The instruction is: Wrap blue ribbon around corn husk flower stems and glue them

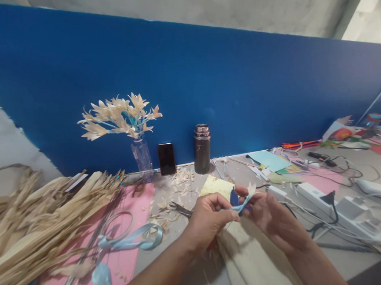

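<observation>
My left hand pinches the light blue stem of a small husk flower between thumb and fingertips. The pale petals point up and to the right. My right hand is cupped beside the flower, its thumb apart from the fingers and the fingertips behind the stem. Blue tape wraps the stem. A dark blue piece shows just behind the hands. Below them lies a cream cloth. Scissors lie left of my left hand, partly hidden by it.
Dried husks and a light blue ribbon lie on pink paper at left. A bottle of husk flowers, a phone and a thermos stand along the blue partition. A power strip with cables is at right.
</observation>
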Action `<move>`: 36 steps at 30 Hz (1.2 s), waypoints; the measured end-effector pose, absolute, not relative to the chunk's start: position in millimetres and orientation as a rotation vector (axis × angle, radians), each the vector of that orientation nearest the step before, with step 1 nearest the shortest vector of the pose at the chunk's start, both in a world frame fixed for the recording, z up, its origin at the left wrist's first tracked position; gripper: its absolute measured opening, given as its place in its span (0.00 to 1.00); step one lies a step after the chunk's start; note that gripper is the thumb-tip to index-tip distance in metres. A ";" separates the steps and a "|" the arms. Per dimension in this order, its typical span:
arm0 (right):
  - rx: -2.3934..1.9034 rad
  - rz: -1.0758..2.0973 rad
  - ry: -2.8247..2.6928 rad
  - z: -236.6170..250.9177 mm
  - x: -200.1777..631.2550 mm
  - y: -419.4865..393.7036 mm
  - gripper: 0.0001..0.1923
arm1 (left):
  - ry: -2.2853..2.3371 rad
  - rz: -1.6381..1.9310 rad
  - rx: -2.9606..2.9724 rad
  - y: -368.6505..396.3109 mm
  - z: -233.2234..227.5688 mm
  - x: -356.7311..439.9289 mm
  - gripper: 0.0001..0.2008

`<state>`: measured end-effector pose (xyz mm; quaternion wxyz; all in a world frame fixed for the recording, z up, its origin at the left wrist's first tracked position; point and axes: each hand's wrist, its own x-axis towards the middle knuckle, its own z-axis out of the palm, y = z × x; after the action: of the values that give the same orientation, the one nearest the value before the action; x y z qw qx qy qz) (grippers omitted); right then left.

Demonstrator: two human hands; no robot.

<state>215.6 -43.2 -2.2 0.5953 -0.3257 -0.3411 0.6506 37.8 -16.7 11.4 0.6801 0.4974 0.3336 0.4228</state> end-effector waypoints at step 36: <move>-0.823 1.385 -0.784 -0.4 203.3 -53.9 0.24 | 0.631 0.861 0.950 -22.1 8.1 40.8 0.15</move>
<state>203.3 -53.9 -0.4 0.6247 -0.3587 -0.3417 0.6035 40.8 -22.1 8.1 0.7555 0.4354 0.2894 0.3947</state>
